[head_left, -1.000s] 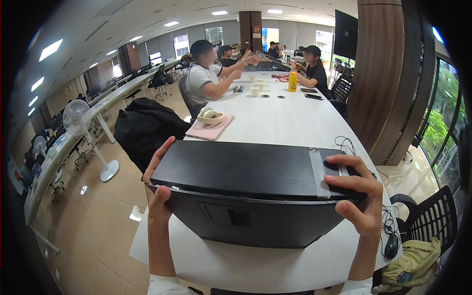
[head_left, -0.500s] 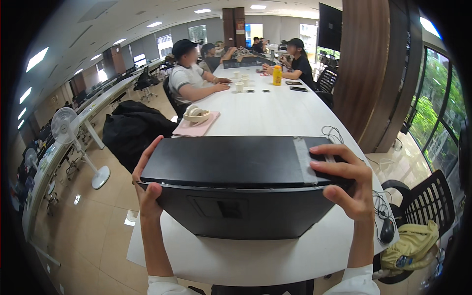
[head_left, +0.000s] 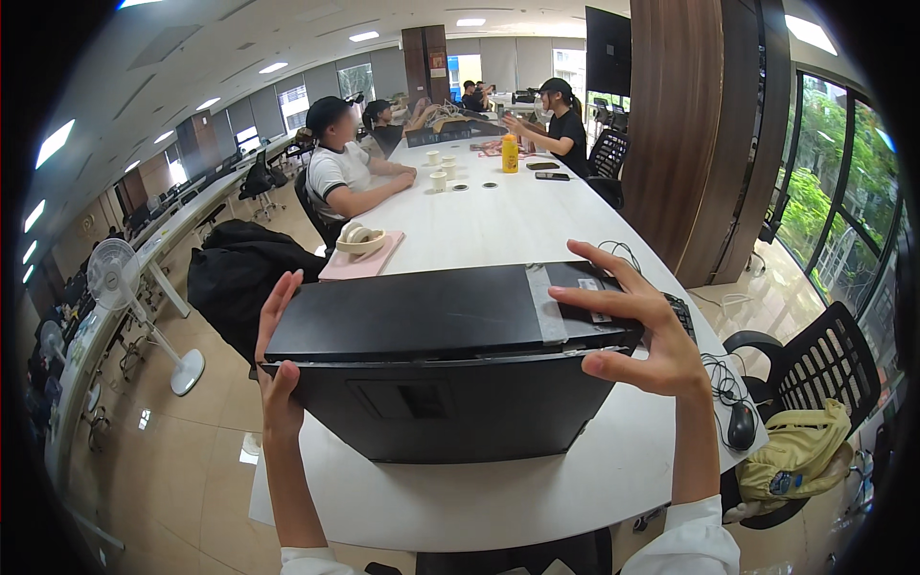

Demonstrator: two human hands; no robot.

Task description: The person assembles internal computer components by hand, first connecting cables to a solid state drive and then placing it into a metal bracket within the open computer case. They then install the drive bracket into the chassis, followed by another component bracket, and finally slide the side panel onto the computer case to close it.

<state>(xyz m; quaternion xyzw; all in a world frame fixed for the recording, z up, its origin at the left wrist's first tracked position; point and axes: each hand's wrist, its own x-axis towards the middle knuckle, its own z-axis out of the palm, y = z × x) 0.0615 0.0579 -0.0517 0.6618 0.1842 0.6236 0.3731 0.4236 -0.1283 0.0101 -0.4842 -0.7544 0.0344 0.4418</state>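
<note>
A black desktop computer case [head_left: 422, 311] stands on the near part of the white table. A strip of grey tape [head_left: 546, 302] crosses its top close to the right end. My left hand [head_left: 278, 355] clasps the left end, thumb at the front top edge and fingers along the side. At the right end, my right hand [head_left: 652, 335] has its fingers spread. One fingertip rests on the top by the tape, the index finger is raised beyond the far edge, and the thumb is over the front edge. The case's back is hidden.
Beyond the case, a pink folder [head_left: 374, 264] holds cream headphones [head_left: 361, 240]. A mouse [head_left: 740, 426] and tangled cables lie right, with a keyboard [head_left: 681, 314] partly hidden. Farther along the table [head_left: 479, 225] are cups, a yellow bottle [head_left: 510, 153] and seated people. A chair [head_left: 815, 374] stands right.
My right hand's fingers have spread wider, the index finger lifting off the case top. My left hand stays at the left end. The whole view has shifted slightly.
</note>
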